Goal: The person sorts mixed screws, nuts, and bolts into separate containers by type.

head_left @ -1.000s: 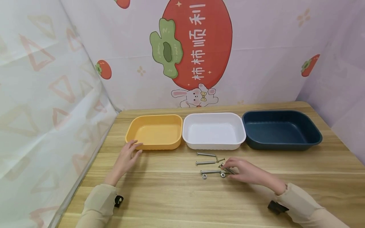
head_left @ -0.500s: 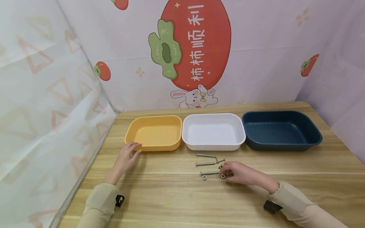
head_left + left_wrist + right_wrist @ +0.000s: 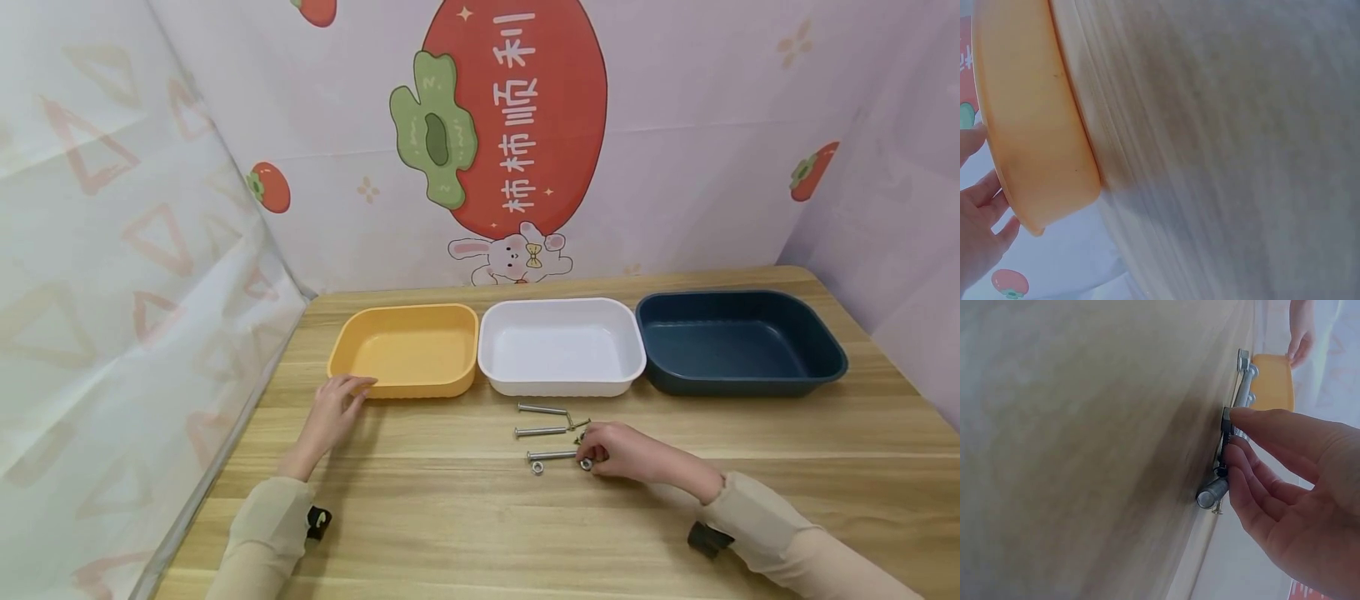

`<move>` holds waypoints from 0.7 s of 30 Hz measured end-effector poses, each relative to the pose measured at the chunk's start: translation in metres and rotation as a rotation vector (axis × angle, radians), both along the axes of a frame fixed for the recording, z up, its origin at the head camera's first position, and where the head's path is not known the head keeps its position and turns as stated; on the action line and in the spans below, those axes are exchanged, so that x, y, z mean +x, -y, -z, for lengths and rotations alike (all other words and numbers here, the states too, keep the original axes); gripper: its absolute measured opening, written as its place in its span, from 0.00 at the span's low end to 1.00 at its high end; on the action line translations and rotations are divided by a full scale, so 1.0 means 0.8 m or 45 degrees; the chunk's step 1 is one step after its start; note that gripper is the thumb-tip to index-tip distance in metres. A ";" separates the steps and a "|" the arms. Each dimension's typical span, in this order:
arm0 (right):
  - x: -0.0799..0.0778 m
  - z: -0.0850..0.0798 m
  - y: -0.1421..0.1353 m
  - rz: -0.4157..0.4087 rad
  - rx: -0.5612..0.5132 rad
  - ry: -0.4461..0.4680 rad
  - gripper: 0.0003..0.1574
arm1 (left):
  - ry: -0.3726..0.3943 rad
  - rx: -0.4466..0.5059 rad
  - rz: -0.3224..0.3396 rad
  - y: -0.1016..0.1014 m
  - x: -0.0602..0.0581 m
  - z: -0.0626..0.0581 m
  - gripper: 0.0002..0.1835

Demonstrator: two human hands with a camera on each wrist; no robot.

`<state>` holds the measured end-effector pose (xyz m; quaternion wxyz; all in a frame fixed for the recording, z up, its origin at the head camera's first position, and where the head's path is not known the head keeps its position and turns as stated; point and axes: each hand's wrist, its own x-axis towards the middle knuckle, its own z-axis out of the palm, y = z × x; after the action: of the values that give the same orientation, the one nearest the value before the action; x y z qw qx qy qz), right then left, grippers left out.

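In the head view my left hand point(image 3: 330, 421) rests with relaxed fingers at the front left corner of the yellow tray point(image 3: 448, 388). The left wrist view has its fingertips against the rim. My right hand point(image 3: 622, 450) is down at the hardware, fingers curled. Its thumb and index finger pinch a hex nut point(image 3: 1227, 419) at table level, close to a dark threaded piece and a thick bolt point(image 3: 1210, 494). Left of this hand lie long bolts point(image 3: 542, 432), small brass-coloured screws point(image 3: 580, 424) and a second nut point(image 3: 537, 468). The curled fingers hide some pieces.
A white tray point(image 3: 562, 388) and a dark blue tray point(image 3: 742, 387) stand beside the yellow one in a row along the back of the wooden table point(image 3: 450, 517). Printed cloth point(image 3: 675, 167) hangs behind the table and along both sides.
My right hand has moved slightly left and down onto the hardware, and its fingers have curled in. The left hand has barely shifted at the tray.
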<state>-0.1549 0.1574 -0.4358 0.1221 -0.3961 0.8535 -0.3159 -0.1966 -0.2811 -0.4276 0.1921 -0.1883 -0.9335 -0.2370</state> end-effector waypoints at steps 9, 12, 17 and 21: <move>-0.002 0.000 0.004 0.010 0.039 -0.017 0.10 | 0.057 -0.021 -0.029 0.000 -0.002 -0.002 0.11; -0.002 0.000 0.005 0.006 0.049 -0.034 0.10 | 0.073 -0.019 -0.035 0.000 -0.003 -0.002 0.11; -0.002 0.001 0.006 0.004 0.059 -0.045 0.10 | 0.076 -0.014 -0.027 0.000 -0.004 -0.002 0.10; -0.002 0.002 0.006 0.000 0.062 -0.044 0.09 | 0.051 -0.013 -0.016 0.000 -0.004 -0.001 0.10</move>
<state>-0.1563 0.1530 -0.4375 0.1169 -0.3985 0.8628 -0.2882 -0.1997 -0.2811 -0.4271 0.1738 -0.1786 -0.9395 -0.2349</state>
